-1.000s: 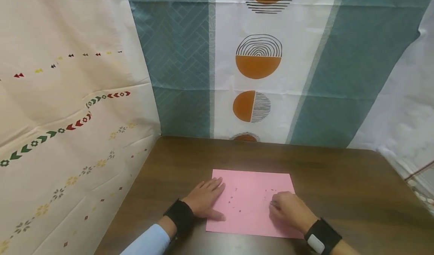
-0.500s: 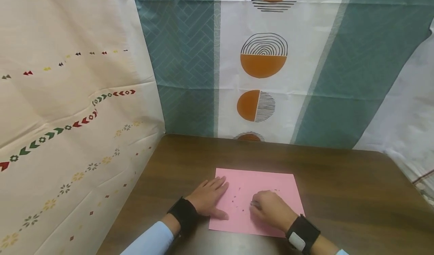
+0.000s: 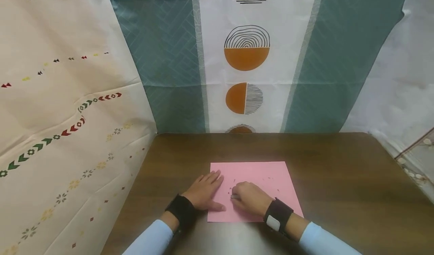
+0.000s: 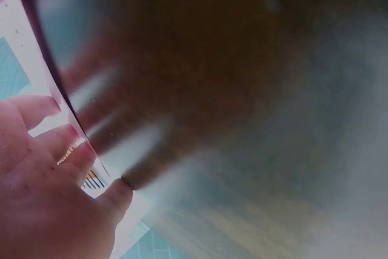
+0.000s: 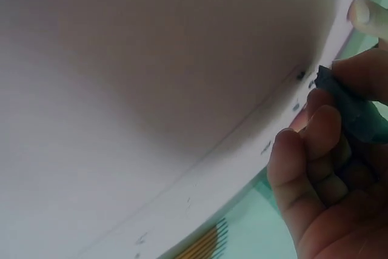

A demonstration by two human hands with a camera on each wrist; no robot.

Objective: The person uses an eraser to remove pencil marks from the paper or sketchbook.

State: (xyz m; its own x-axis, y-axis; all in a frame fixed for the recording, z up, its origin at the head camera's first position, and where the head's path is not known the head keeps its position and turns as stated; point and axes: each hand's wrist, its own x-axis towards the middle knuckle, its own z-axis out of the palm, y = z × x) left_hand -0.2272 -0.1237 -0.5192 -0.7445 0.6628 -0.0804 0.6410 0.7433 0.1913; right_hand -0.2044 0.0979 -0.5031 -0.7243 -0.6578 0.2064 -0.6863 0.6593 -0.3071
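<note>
A sheet of pink paper (image 3: 249, 168) lies on the brown table, with small dark specks (image 3: 278, 190) scattered over it. My left hand (image 3: 203, 192) rests flat on the paper's left edge, fingers spread and thumb out. My right hand (image 3: 251, 198) is over the middle of the sheet, fingers curled. Between its thumb and fingers it pinches a small blue-grey piece (image 5: 357, 113) that looks like an eraser, its tip at the paper. In the right wrist view a faint straight line runs across the sheet, with specks beside it.
The wooden table (image 3: 339, 179) extends around the paper. Behind it hangs a green and white cloth (image 3: 247, 108) with orange half circles. A cream patterned cloth (image 3: 84, 134) hangs along the left side, and whitish cloth (image 3: 390, 96) is at the right.
My right hand has moved left across the paper with the eraser, from the right part toward the left hand. The left hand stays in place on the paper. The head view has shifted slightly.
</note>
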